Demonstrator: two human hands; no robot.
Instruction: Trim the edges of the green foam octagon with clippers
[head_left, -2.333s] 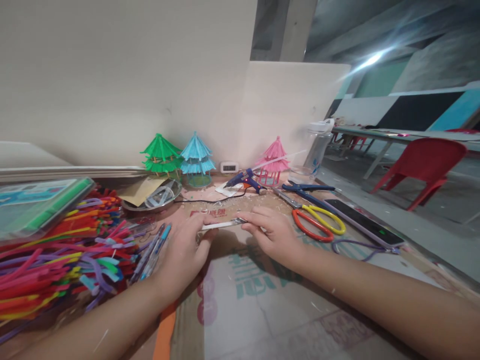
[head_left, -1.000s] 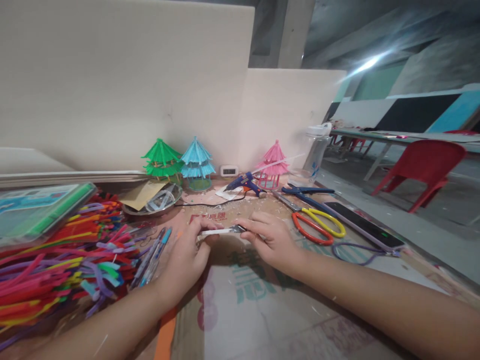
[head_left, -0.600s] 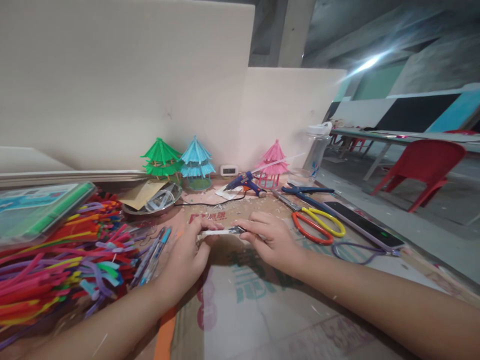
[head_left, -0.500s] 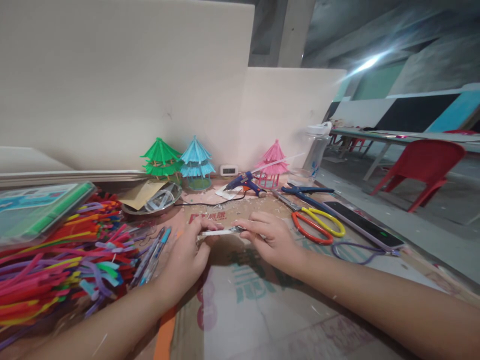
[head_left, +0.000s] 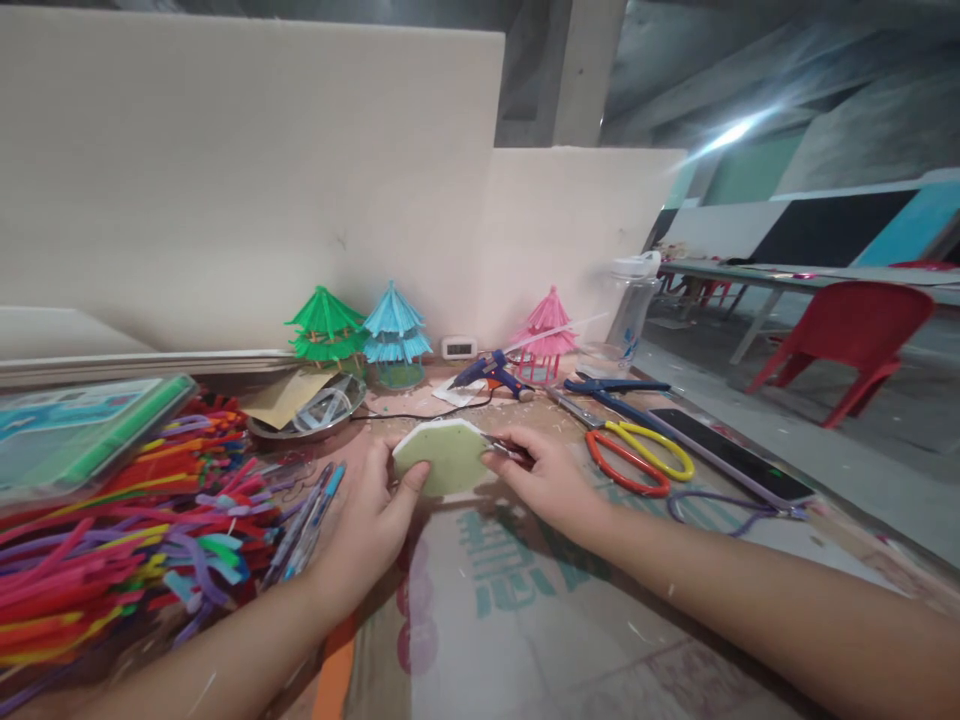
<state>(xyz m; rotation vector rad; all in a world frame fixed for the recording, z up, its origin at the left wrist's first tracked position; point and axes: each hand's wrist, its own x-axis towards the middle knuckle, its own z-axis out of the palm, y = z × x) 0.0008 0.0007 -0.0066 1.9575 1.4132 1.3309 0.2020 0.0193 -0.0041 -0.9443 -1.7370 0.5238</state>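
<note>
Both hands meet over the printed cardboard sheet (head_left: 525, 620) — the left hand (head_left: 367, 520) pinches a pale green hexagonal foam piece (head_left: 442, 457) tilted up on edge, thumb on its face, while the right hand (head_left: 547, 480) is closed on a small blade (too small to identify) at the piece's right edge. Left lie pipe cleaners (head_left: 112, 520); right, yellow-and-red scissors (head_left: 637, 455). Beyond: a glue gun (head_left: 487, 370).

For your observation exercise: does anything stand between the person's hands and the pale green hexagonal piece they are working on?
Nothing visible does. The left hand grips the green hexagonal piece directly at its left edge, thumb on its face. The right hand meets its right edge, holding a small dark tool against it.
</note>
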